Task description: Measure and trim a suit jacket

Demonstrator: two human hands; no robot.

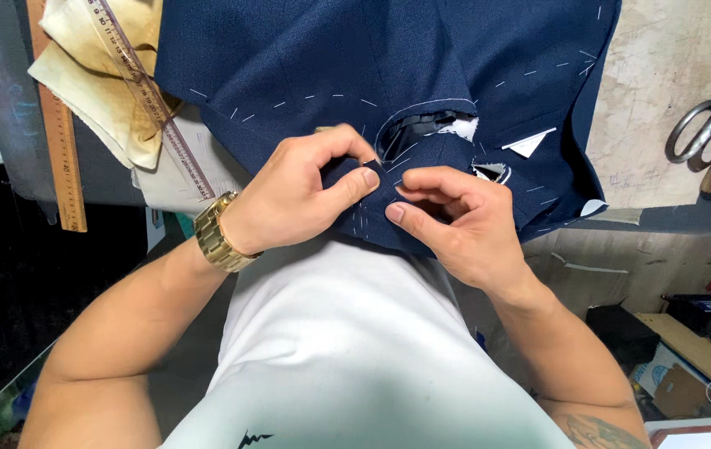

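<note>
Head view, looking down over a white shirt [347,349] to a worktable [671,108].

Item 1: jacket [305,75], navy cloth, spread across the table and hanging over its near edge toward the person. White basting stitches run in dashed lines over it. A curved opening near its lower middle shows dark lining and a white patch.

Item 2: left hand [305,195], closed in a pinch on a fold of the jacket at the table's near edge; thumb and forefinger press the cloth together. Gold watch [218,233] on the wrist.

Item 3: right hand [455,220], fingers curled in, thumb and forefinger pinching the same fold just beside the left fingertips. A thin needle-like glint shows between the two hands; whether it is a needle cannot be told.

Item 4: clear ruler [151,100], lying slantwise at the table's far left corner, over cream cloth [106,75].

Item 5: wooden ruler [60,125], upright along the table's left edge.

Item 6: scissors [701,129], metal loop handles showing at the right edge of the table, well apart from both hands.

Item 7: boxes and clutter [688,349] low at the right, below the table's level.
</note>
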